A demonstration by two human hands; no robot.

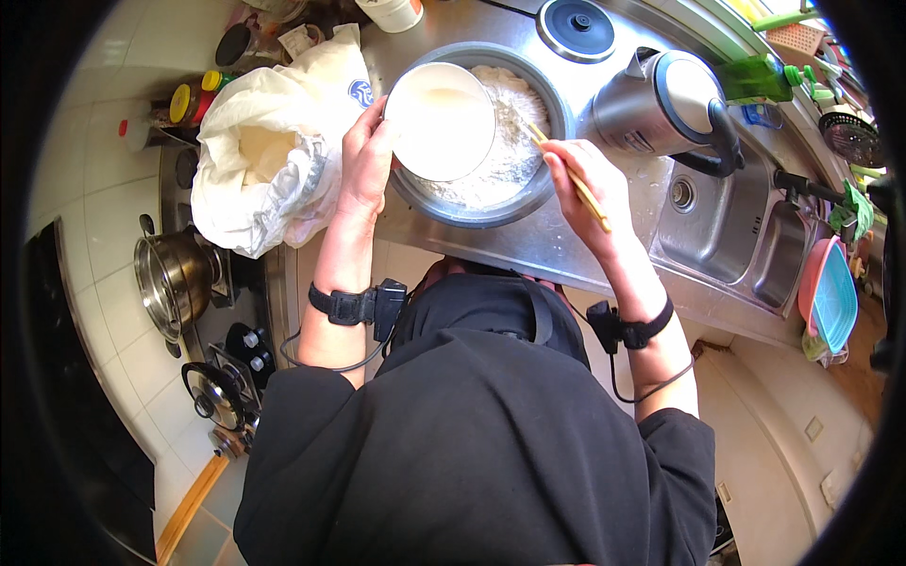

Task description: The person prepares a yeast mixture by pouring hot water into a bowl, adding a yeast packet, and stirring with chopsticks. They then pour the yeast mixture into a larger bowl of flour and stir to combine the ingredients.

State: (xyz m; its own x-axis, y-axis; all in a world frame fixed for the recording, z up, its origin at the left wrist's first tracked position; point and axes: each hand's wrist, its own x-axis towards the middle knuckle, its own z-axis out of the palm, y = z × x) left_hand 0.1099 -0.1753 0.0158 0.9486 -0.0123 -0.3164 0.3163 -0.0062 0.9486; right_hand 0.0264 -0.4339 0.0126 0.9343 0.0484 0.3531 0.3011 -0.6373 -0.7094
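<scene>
My left hand [368, 159] grips a white bowl [442, 122] by its left rim and holds it over the left part of a large grey metal basin [474, 216]. White flour [506, 159] lies in the basin, with some wetter-looking clumps near the middle. Wooden chopsticks [584, 191] are in my right hand [589, 187], their tips reaching into the flour at the right. The bowl hides part of the flour, and its bright inside shows a pale liquid whose level I cannot tell. Left of my left hand stands an open white sack [241, 177] with pale powder inside.
Right of the basin stands a steel electric kettle [655, 106], with its round base [577, 28] behind. A steel sink [708, 219] and a pink and blue plastic basket [832, 297] are farther right. Lidded jars [185, 104] and a steel pot [173, 283] are at the left.
</scene>
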